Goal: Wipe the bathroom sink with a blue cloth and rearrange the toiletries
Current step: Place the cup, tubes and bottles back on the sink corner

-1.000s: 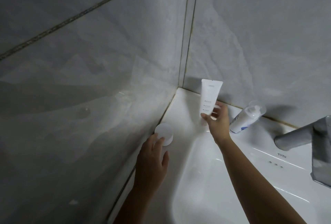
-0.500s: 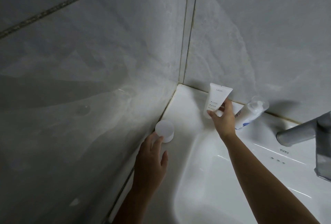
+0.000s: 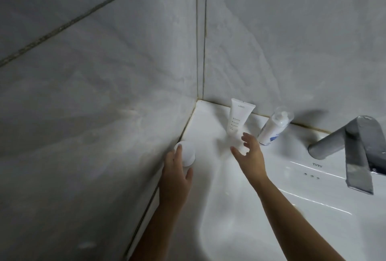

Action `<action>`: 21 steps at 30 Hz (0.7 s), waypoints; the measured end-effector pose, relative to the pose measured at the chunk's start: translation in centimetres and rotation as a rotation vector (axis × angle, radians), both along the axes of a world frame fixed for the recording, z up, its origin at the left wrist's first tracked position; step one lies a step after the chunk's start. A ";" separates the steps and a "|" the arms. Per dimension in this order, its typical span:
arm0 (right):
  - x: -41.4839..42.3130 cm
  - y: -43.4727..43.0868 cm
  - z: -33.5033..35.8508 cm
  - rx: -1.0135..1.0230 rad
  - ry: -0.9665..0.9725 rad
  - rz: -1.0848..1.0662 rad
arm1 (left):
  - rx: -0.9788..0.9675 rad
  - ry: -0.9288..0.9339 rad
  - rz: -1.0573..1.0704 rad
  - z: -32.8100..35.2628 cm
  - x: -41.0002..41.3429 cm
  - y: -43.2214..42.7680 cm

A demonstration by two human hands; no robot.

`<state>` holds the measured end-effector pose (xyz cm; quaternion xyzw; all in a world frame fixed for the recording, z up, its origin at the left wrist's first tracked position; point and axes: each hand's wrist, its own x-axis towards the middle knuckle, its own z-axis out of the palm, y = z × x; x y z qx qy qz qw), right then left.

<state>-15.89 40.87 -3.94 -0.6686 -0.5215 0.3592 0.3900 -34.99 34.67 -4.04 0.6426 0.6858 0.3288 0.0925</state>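
A white tube [image 3: 239, 117] stands cap-down on the white sink ledge [image 3: 211, 127], leaning against the back wall near the corner. My right hand [image 3: 249, 154] hovers just in front of it, fingers spread, holding nothing. To the tube's right a white pump bottle [image 3: 273, 127] with blue print and a clear cap leans on the same wall. A small round white jar [image 3: 188, 155] sits on the ledge by the left wall. My left hand [image 3: 176, 177] reaches it, fingers laid on its left side. No blue cloth is in view.
A grey metal faucet [image 3: 351, 148] juts over the basin [image 3: 250, 219] at the right. Grey tiled walls meet in a corner [image 3: 201, 51] behind the ledge, closing it in at left and back.
My right hand has let go of the white tube, which now leans on the back wall, and has pulled back a little. My left hand stays at the jar.
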 end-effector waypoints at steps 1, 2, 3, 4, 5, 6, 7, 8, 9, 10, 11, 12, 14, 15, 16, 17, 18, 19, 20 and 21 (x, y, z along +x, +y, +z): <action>-0.1 -0.8 0.2 0.025 -0.059 0.028 | -0.011 -0.024 0.022 0.0 0.1 0.3; -0.1 -1.5 0.3 0.058 -0.120 0.056 | -0.020 -0.044 0.041 -0.1 0.2 0.6; -0.1 -1.9 0.4 0.089 -0.177 0.077 | -0.024 -0.060 0.058 -0.2 0.3 0.8; 0.0 -2.2 0.4 0.108 -0.224 0.093 | -0.030 -0.077 0.074 -0.2 0.3 1.1; 0.2 -2.4 0.4 0.112 -0.260 0.101 | -0.045 -0.100 0.097 -0.2 0.4 1.3; 0.4 -2.6 0.4 0.108 -0.288 0.104 | -0.068 -0.123 0.127 -0.2 0.6 1.5; 0.7 -2.7 0.3 0.104 -0.311 0.103 | -0.093 -0.133 0.153 -0.2 0.8 1.9; 1.0 -2.8 0.2 0.100 -0.328 0.100 | -0.108 -0.131 0.160 -0.3 1.0 2.2; 1.4 -2.9 0.1 0.099 -0.339 0.092 | -0.112 -0.124 0.153 -0.3 1.3 2.6; 1.8 -3.0 0.1 0.098 -0.351 0.085 | -0.112 -0.120 0.145 -0.3 1.6 3.1; 2.2 -3.0 -0.1 0.100 -0.361 0.079 | -0.119 -0.127 0.143 -0.2 1.9 3.6; 2.6 -3.1 -0.2 0.097 -0.370 0.078 | -0.132 -0.138 0.148 0.0 2.2 4.2; 3.2 -3.1 -0.5 0.083 -0.384 0.072 | -0.135 -0.151 0.152 0.0 2.7 5.7; 3.4 -3.0 -0.6 0.078 -0.392 0.068 | -0.136 -0.156 0.148 0.0 2.9 6.5; 3.7 -2.9 -0.8 0.074 -0.399 0.064 | -0.140 -0.160 0.141 -0.1 3.1 7.2; 3.8 -2.7 -0.9 0.077 -0.407 0.061 | -0.142 -0.167 0.133 -0.1 3.3 8.0; 4.0 -2.6 -0.9 0.073 -0.413 0.058 | -0.141 -0.174 0.125 -0.2 3.5 8.7; 4.1 -2.3 -1.0 0.073 -0.420 0.052 | -0.134 -0.181 0.118 -0.3 3.7 9.4; 4.3 -2.2 -1.1 0.065 -0.421 0.047 | -0.135 -0.188 0.111 -0.3 3.9 10.0; 4.4 -2.1 -1.1 0.065 -0.423 0.039 | -0.131 -0.196 0.102 -0.4 4.2 10.6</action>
